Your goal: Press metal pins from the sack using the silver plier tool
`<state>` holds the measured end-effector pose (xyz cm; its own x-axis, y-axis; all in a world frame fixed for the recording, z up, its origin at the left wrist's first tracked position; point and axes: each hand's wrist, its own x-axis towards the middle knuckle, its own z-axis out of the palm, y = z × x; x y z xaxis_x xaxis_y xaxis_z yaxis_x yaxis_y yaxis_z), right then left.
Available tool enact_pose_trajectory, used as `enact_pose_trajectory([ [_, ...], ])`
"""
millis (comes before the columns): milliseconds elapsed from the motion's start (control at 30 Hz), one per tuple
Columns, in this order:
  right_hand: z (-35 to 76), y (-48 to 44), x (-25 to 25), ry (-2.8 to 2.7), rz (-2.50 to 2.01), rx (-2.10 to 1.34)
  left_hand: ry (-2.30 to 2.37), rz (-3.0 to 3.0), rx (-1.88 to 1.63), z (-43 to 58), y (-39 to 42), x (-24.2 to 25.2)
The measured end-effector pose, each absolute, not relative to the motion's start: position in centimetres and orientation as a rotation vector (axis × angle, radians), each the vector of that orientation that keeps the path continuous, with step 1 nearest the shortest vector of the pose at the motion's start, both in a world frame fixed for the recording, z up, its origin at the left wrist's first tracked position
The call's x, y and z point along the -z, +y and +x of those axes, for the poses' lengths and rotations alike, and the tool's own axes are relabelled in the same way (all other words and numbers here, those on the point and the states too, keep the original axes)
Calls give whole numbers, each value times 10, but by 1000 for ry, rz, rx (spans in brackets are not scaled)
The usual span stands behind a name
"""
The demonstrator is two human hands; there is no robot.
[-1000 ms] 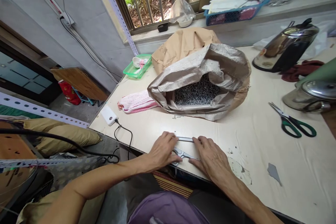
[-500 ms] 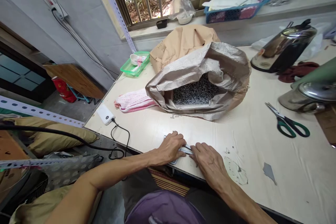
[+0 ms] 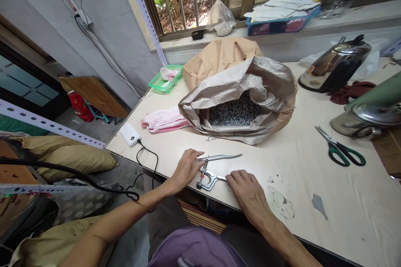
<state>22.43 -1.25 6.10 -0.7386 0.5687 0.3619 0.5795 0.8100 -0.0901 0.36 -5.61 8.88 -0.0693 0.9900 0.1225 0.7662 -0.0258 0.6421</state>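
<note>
Gripping a metal tool (image 3: pixel 210 178), hands (image 3: pixel 187 167) (image 3: pixel 247 190) rest on a scuffed window-side table (image 3: pixel 313 167).

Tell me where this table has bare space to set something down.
Bare table lies between the sack and the scissors, and right of the right hand. A smaller strip sits between the power bank and the left hand on the metal tool. The back right, by kettle and pot, is crowded.
</note>
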Motion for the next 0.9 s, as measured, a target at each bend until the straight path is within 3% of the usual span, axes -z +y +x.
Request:
enact_pose_trajectory([
  [267,219,0,-52,-2315,-901,-257,2078,1534,-898,-20,-72,-80],
  [467,213,7,-44,-2329,-953,-125,1827,1084,-900,-7,-44,-73],
  [667,204,11,-36,-2240,-948,-130,1580,765,-653,-5,-12,-75],
  [900,230,9,-42,-2174,-1140,-364,1800,872,-1036,-6,12,-83],
])
